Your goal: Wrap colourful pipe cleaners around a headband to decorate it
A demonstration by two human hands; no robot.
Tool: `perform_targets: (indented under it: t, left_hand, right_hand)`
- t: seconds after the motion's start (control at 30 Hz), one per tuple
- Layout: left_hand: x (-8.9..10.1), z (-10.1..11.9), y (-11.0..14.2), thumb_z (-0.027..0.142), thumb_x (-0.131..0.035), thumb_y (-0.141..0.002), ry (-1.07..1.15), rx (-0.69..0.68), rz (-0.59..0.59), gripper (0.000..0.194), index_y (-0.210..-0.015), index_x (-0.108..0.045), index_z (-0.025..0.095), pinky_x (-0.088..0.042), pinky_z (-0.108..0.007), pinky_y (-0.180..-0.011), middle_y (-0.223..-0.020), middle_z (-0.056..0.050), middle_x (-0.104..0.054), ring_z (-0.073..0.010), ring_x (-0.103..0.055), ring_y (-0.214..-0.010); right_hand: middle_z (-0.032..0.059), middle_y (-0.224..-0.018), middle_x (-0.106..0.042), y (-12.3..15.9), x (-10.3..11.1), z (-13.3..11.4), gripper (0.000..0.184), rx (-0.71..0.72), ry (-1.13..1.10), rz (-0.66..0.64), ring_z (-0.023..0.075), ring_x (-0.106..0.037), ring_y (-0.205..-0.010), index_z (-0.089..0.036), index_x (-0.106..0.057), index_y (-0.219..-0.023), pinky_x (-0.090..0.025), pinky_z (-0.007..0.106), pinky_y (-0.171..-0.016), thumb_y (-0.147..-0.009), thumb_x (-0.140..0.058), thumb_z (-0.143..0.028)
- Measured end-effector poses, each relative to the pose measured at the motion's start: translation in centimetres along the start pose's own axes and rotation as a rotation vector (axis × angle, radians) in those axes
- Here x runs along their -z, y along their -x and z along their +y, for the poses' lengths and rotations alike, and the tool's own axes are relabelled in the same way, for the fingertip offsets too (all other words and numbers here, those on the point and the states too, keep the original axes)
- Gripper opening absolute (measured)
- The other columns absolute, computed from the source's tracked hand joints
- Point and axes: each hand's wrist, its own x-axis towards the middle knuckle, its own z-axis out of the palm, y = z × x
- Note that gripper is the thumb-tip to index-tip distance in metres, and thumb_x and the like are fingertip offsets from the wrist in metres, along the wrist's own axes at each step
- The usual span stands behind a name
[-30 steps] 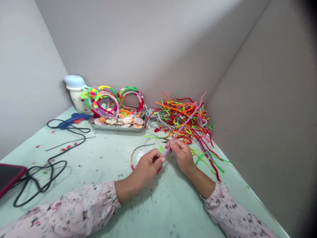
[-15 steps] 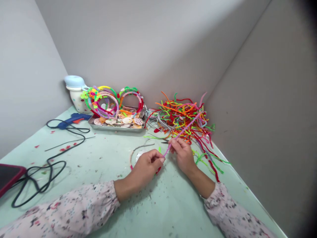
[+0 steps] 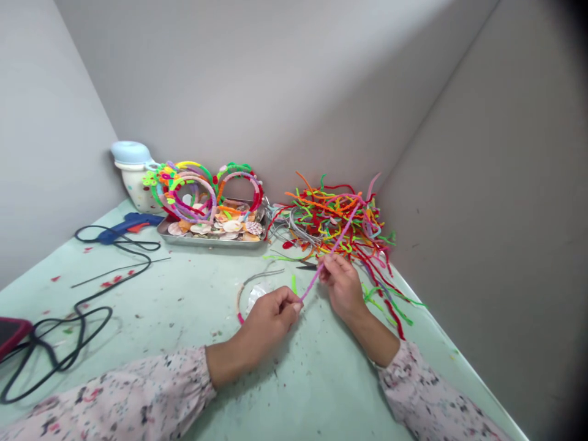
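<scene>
A purple pipe cleaner (image 3: 345, 231) runs slantwise between my hands, its free end rising toward the pile behind. My left hand (image 3: 271, 318) is closed, with one end pinched between thumb and fingertips. Farther up the same strand, my right hand (image 3: 342, 286) pinches it too. Beside and partly behind my left hand curves a grey wire with beige and pink wrapping (image 3: 239, 301); the hand hides part of it, and I cannot tell whether the fingers touch it. A crumpled whitish piece (image 3: 255, 298) lies within that curve. Dark-bladed scissors (image 3: 306, 266) lie near my right fingertips.
A metal tray (image 3: 211, 242) of shells holds several colourful wrapped hoops (image 3: 193, 184). Right of it spreads a tangled pile of pipe cleaners (image 3: 331, 208). At left are a blue glue gun (image 3: 131, 225), a black cable (image 3: 82, 306), a lidded cup (image 3: 135, 177) and a red-edged device (image 3: 18, 335).
My right hand has slid a little up the purple pipe cleaner, away from my left hand. The left hand has dropped slightly. The view has shifted a bit, moving the tray and cable leftward.
</scene>
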Motion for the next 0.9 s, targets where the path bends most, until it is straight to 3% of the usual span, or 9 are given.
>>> perform_targets:
  t: [0.13,0.3,0.57,0.9]
  left_hand:
    - [0.0,0.2,0.4,0.034,-0.046,-0.084,-0.101,-0.026,0.013,0.02,-0.077,-0.054,0.017,-0.029,-0.022,-0.053,-0.06,0.002,-0.047,-0.0114,-0.04,-0.057]
    - [0.0,1.0,0.5,0.031,-0.045,-0.084,-0.199,-0.049,0.037,0.018,-0.075,-0.054,0.018,-0.031,-0.023,-0.056,-0.062,0.002,-0.049,-0.0125,-0.041,-0.059]
    - [-0.2,0.8,0.2,0.027,-0.043,-0.084,-0.359,-0.089,0.055,0.015,-0.075,-0.052,0.019,-0.029,-0.024,-0.058,-0.064,0.001,-0.052,-0.0147,-0.045,-0.063]
    - [-0.6,0.5,0.6,0.025,-0.041,-0.086,-0.528,-0.105,0.056,0.014,-0.08,-0.053,0.02,-0.029,-0.025,-0.06,-0.072,-0.001,-0.059,-0.0159,-0.051,-0.068]
  right_hand:
    - [-0.003,-0.06,-0.05,-1.3,0.9,-0.3,0.021,0.0,-0.093,0.099,0.0095,-0.043,-0.052,-0.019,-0.06,-0.075,-0.033,0.022,-0.047,-0.078,-0.061,-0.04]
    - [-0.0027,-0.06,-0.05,-2.1,1.8,0.0,0.025,0.062,-0.015,0.176,0.0098,-0.044,-0.052,-0.02,-0.056,-0.074,-0.035,0.022,-0.048,-0.079,-0.059,-0.044]
    - [-0.0047,-0.058,-0.046,-2.2,2.3,1.4,0.028,0.076,0.063,0.218,0.0101,-0.042,-0.051,-0.021,-0.054,-0.07,-0.033,0.023,-0.048,-0.079,-0.059,-0.047]
    - [-0.0076,-0.055,-0.035,-2.2,1.8,1.2,0.032,0.066,0.119,0.184,0.0084,-0.031,-0.048,-0.02,-0.045,-0.065,-0.025,0.023,-0.045,-0.08,-0.057,-0.046]
